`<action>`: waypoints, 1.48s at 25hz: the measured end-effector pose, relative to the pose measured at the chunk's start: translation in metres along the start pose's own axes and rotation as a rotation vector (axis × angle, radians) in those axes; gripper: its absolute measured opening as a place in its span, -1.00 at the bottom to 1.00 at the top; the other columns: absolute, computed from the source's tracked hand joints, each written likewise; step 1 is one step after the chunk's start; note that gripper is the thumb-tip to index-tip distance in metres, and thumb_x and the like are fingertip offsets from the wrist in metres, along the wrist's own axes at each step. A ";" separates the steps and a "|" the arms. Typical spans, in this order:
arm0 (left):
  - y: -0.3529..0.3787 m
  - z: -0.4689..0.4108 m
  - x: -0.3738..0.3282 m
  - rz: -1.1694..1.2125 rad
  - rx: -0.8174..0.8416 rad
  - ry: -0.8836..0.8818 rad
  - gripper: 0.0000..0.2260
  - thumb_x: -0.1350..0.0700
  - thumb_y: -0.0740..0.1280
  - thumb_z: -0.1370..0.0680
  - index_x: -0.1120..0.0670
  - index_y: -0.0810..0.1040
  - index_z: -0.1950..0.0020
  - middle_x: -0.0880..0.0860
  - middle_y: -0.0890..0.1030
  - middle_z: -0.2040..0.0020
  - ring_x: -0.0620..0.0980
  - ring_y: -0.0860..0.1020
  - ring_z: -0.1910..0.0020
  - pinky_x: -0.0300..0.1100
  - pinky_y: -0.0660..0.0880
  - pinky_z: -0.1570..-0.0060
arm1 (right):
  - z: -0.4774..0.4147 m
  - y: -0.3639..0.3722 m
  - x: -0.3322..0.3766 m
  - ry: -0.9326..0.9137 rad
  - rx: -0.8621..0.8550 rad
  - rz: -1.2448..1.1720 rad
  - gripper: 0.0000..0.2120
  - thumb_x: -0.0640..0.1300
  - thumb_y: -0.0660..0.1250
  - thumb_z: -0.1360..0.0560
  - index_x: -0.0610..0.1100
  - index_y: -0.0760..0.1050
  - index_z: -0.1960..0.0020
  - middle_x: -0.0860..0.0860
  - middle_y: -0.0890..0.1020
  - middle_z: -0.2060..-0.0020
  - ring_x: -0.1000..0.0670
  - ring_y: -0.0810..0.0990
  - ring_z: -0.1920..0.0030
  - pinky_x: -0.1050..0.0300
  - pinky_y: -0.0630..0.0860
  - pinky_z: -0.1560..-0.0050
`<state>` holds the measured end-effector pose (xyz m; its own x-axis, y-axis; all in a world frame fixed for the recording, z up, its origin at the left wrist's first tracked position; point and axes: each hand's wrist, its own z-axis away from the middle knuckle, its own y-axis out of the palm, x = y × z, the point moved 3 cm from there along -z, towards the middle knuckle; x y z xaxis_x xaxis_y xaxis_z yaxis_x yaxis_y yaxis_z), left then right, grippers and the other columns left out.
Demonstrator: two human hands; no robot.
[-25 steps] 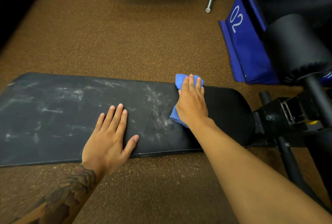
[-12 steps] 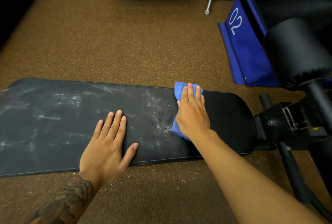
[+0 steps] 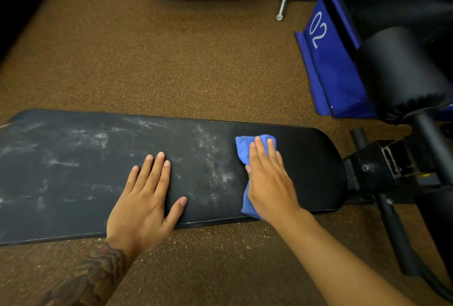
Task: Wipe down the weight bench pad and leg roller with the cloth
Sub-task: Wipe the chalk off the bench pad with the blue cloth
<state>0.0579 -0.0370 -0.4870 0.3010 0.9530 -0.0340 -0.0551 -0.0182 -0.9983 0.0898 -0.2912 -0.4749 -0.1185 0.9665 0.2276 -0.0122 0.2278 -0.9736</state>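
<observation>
Cloth [image 3: 245, 151], blue and bunched, lay on the right part of the black bench pad [image 3: 306, 163], pressed flat under our right hand [image 3: 269, 183] with fingers [image 3: 259, 153] straight and close together. Our left hand [image 3: 144, 202] rested palm down, fingers spread, on the dusty white-smeared middle. We saw the leg roller [image 3: 402, 72] well apart at right.

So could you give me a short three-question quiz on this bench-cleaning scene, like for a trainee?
1. Which hand presses the blue cloth on the bench pad?
2. True or false: the left hand lies flat and bare on the pad.
3. Where do white smears remain: left or right of the cloth?

Key
1. The right hand.
2. True.
3. Left; the end near the leg roller looks clean.
</observation>
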 end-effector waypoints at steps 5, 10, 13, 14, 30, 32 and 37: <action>0.000 -0.001 -0.002 0.001 -0.012 -0.001 -0.30 -0.26 -0.03 -0.61 0.21 0.11 -0.58 0.15 0.08 -0.61 0.11 -0.01 -0.60 0.14 0.05 -0.51 | -0.079 0.000 0.010 0.217 0.019 -0.013 -0.51 -0.16 0.01 -0.61 -0.29 0.03 -0.49 -0.19 0.07 -0.51 -0.21 -0.09 -0.50 -0.11 -0.06 -0.48; 0.001 0.000 -0.001 0.000 -0.016 -0.003 -0.29 -0.26 -0.05 -0.61 0.22 0.13 -0.58 0.15 0.08 -0.61 0.12 0.00 -0.59 0.14 0.05 -0.51 | -0.033 0.009 0.053 0.011 0.002 -0.028 -0.45 -0.22 0.17 -0.56 -0.29 0.08 -0.48 -0.20 0.11 -0.50 -0.23 -0.04 -0.50 -0.14 -0.01 -0.46; 0.001 0.001 0.000 -0.002 -0.016 -0.004 -0.29 -0.27 -0.05 -0.61 0.22 0.11 -0.58 0.15 0.07 -0.61 0.11 -0.01 -0.60 0.13 0.03 -0.52 | 0.027 0.011 0.048 -0.070 -0.008 -0.039 -0.51 -0.24 0.23 -0.52 -0.32 0.25 -0.41 -0.24 0.28 -0.43 -0.29 0.15 -0.46 -0.20 0.21 -0.39; 0.001 0.001 -0.001 -0.003 -0.017 -0.004 -0.29 -0.27 -0.05 -0.61 0.21 0.10 -0.58 0.15 0.07 -0.61 0.11 -0.02 -0.60 0.13 0.03 -0.52 | 0.032 0.011 0.038 -0.062 -0.017 -0.018 -0.53 -0.23 0.20 -0.52 -0.33 0.28 -0.40 -0.25 0.31 -0.41 -0.30 0.18 -0.44 -0.22 0.24 -0.37; 0.001 0.000 0.000 -0.008 -0.017 0.000 -0.28 -0.28 -0.08 -0.61 0.22 0.12 -0.58 0.16 0.07 -0.61 0.12 -0.01 -0.59 0.14 0.04 -0.52 | 0.042 0.015 0.045 -0.035 -0.024 -0.016 -0.44 -0.25 0.35 -0.47 -0.32 0.26 -0.41 -0.24 0.29 -0.42 -0.29 0.15 -0.45 -0.20 0.24 -0.38; 0.001 0.000 0.000 -0.010 -0.019 0.002 -0.28 -0.28 -0.07 -0.61 0.22 0.12 -0.58 0.16 0.07 -0.61 0.12 -0.01 -0.59 0.14 0.04 -0.52 | 0.026 0.011 0.032 0.046 -0.009 0.032 -0.43 -0.27 0.35 -0.45 -0.34 0.26 -0.41 -0.25 0.30 -0.42 -0.30 0.17 -0.44 -0.20 0.21 -0.37; 0.001 0.000 0.000 -0.003 -0.028 -0.006 -0.29 -0.28 -0.07 -0.61 0.21 0.09 -0.59 0.14 0.05 -0.61 0.10 -0.04 -0.60 0.11 0.00 -0.53 | -0.047 0.002 0.024 0.195 0.022 0.028 -0.45 -0.18 0.08 -0.59 -0.31 -0.04 -0.49 -0.20 0.00 -0.51 -0.24 -0.13 -0.50 -0.12 -0.09 -0.47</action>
<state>0.0580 -0.0374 -0.4877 0.2952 0.9549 -0.0305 -0.0275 -0.0235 -0.9993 0.1334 -0.2616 -0.4706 0.0751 0.9776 0.1967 -0.0335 0.1996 -0.9793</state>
